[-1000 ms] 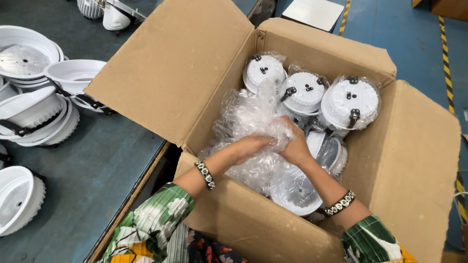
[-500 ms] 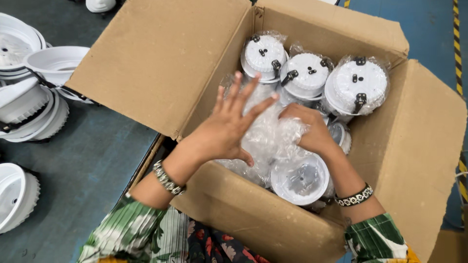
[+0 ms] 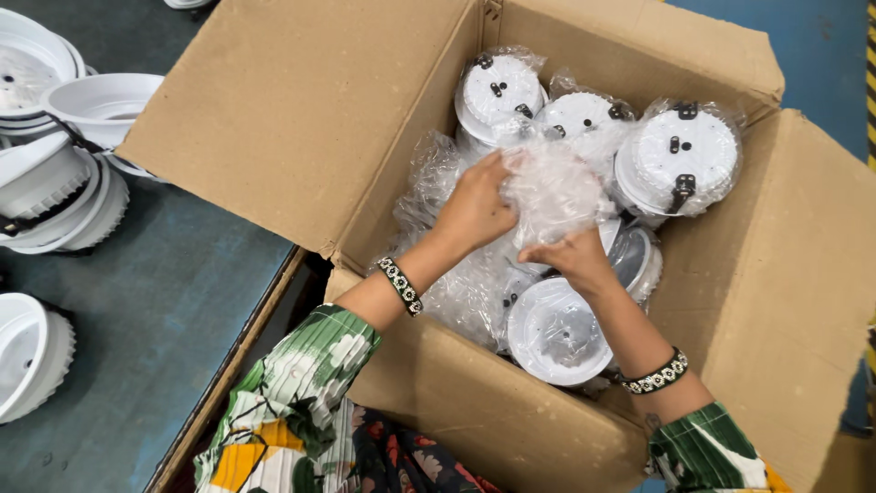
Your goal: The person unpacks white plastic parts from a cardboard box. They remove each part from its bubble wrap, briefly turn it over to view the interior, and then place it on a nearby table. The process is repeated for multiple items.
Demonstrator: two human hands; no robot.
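Left hand (image 3: 474, 208) and right hand (image 3: 577, 258) clamped together on bagged lamp housing (image 3: 550, 189); risk: slick wrap slips, housing drops onto near housing (image 3: 558, 330)

This looks like a factory packing station; a large cardboard carton (image 3: 274, 137) holds identical white round lamp housings (image 3: 680, 160) wrapped in clear plastic bags; more bare white housings (image 3: 55, 173) sit stacked on a worn dark workbench (image 3: 155, 329); the floor (image 3: 812, 46) is painted blue.

Crumpled clear plastic bag (image 3: 552, 187), bunched, atop the box's bagged white fixtures (image 3: 680, 160).
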